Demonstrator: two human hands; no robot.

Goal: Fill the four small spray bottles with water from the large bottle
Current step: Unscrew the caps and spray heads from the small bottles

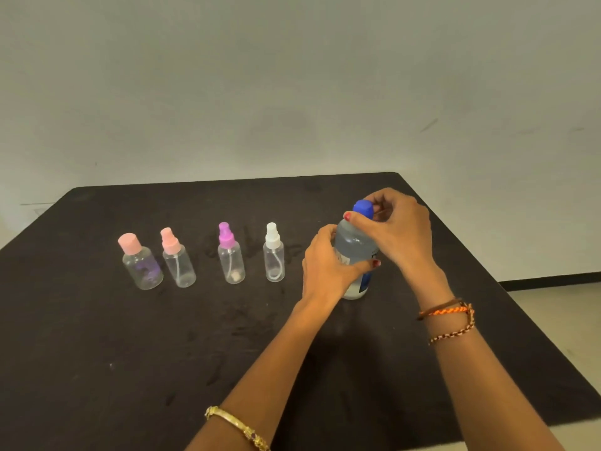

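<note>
Left hand (328,262) wraps the large clear water bottle (356,252), hiding its label; right hand (395,227) pinches its blue cap (363,208). Four small clear spray bottles (274,253) stand left of it on black table (97,353).

— What's in front of you on the table (97,353)?

— Four small spray bottles (232,253) stand upright in a row across it, spaced apart. The large bottle (356,252) stands at the row's right end.

— And your hands?

— Your left hand (328,265) wraps the large bottle's body; your right hand (400,226) sits on its cap (363,208), above.
</note>
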